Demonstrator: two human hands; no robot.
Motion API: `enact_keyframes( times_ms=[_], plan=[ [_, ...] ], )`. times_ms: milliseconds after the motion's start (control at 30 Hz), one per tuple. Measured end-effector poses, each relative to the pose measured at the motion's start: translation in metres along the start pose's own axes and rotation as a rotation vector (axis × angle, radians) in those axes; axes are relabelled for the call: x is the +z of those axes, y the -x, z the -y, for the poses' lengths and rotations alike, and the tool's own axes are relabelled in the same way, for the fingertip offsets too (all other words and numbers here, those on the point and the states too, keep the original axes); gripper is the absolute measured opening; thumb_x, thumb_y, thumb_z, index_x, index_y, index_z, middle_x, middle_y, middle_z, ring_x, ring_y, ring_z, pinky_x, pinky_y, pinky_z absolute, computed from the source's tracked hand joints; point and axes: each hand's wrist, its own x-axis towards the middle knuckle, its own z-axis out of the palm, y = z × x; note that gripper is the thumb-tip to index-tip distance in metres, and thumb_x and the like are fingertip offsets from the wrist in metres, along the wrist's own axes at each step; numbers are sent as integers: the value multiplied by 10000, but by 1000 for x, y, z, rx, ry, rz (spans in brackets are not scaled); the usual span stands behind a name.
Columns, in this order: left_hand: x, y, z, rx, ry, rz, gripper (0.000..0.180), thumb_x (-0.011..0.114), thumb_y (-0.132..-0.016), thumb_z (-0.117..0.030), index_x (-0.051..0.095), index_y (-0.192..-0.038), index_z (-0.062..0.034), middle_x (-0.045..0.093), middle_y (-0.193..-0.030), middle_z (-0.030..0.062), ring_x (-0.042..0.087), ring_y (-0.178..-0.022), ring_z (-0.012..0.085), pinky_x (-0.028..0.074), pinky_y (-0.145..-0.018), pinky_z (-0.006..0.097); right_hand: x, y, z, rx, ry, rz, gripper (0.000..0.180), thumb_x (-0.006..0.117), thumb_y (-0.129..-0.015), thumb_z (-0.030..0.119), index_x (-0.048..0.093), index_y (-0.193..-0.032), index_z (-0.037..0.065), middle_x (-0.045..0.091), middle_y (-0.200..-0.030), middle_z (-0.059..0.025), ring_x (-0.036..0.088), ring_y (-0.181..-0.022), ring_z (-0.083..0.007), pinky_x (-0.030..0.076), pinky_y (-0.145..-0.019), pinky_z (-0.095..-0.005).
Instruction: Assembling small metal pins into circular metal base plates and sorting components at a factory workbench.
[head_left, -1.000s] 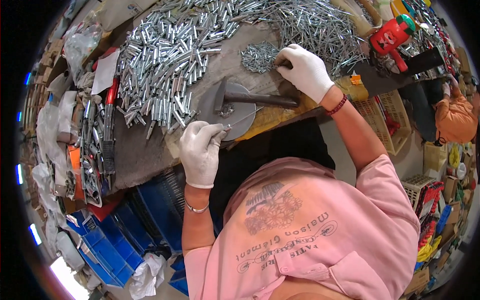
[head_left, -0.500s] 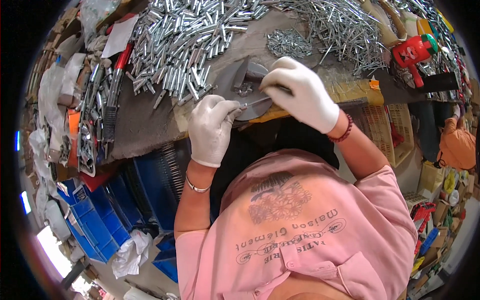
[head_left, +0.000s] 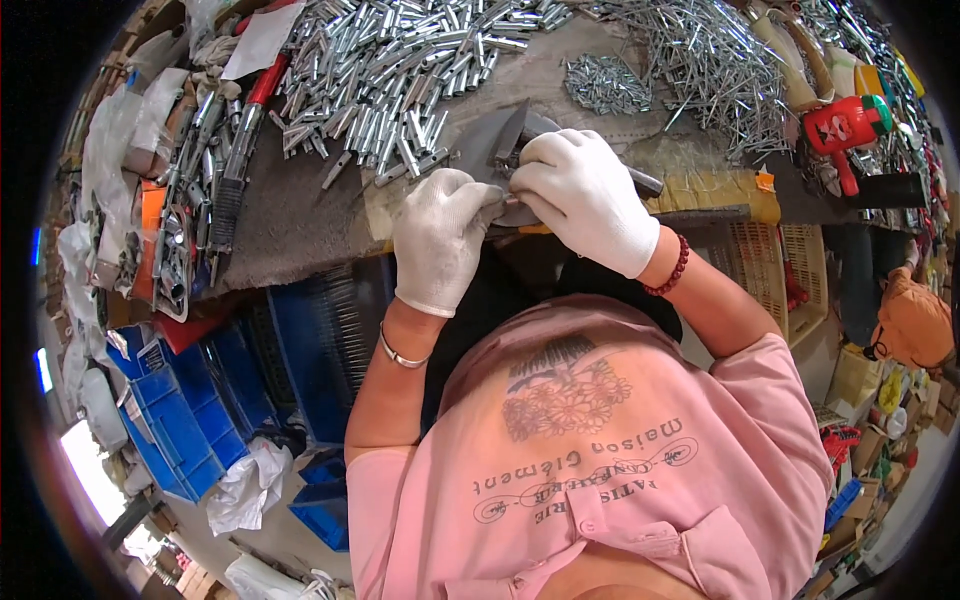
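Note:
My left hand [head_left: 438, 238], in a white glove, has its fingers pinched together at the bench's front edge. My right hand [head_left: 588, 200], gloved too, meets it with curled fingers. Between the fingertips shows a bit of a small metal piece [head_left: 510, 200]; most of it is covered, so I cannot tell its kind. Just behind the hands lies a hammer with a dark head [head_left: 511, 133]; its handle end [head_left: 647, 183] sticks out to the right of my right hand. A grey plate [head_left: 475, 140] lies partly under the hammer.
Beyond my hands are heaps of short metal tubes [head_left: 400, 75], small metal pins [head_left: 607, 84] and long thin rods [head_left: 715, 75]. A red bottle with a green cap [head_left: 847, 125] stands right. Left are hand tools [head_left: 230, 180]; blue bins [head_left: 185, 420] sit below the bench.
The hands have come closer together, and the thin metal piece visible between them is now mostly covered. The view has shifted slightly. The hammer's handle now shows past my right hand.

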Motion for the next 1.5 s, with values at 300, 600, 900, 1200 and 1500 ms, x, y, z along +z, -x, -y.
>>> enact_keyframes(
  times_ms=[300, 600, 900, 1200, 1500],
  plan=[
    [-4, 0, -6, -42, 7, 8, 184, 852, -771, 8, 776, -922, -67, 678, -855, 97, 692, -791, 310, 553, -692, 419, -35, 18, -15, 189, 286, 64, 358, 764, -918, 141, 738, -1275, 118, 712, -1137, -102, 696, -1064, -319, 545, -938, -452],
    [-2, 3, 5, -79, 118, 13, 211, 866, -768, 23, 776, -943, -56, 674, -853, 112, 691, -779, 308, 553, -684, 412, -66, 42, 19, 199, -42, -153, 469, 753, -893, -21, 754, -1344, 106, 680, -1156, -145, 722, -917, -302, 582, -791, -403],
    [-7, 2, 3, -69, 141, 11, 201, 846, -782, 56, 780, -949, -33, 674, -854, 118, 689, -771, 299, 542, -676, 394, -51, 40, 16, 311, -147, 97, 502, 710, -930, -16, 727, -1401, 154, 652, -1032, -150, 690, -887, -358, 571, -789, -411],
    [-6, 7, 3, -80, 141, -1, 184, 871, -796, 9, 793, -954, -46, 679, -866, 107, 681, -764, 281, 545, -680, 382, -37, 31, 19, 208, 181, 109, 213, 803, -887, 181, 738, -1085, 136, 648, -1046, -102, 677, -922, -326, 554, -795, -434],
    [9, 43, -30, -174, -7, -202, 369, 817, -890, 17, 774, -1253, -40, 710, -932, 97, 676, -788, 239, 552, -727, 361, -28, 41, 40, 620, -623, 348, 167, 742, -920, 64, 719, -1078, 16, 677, -823, -90, 617, -685, -158, 522, -681, -328]
  ],
)
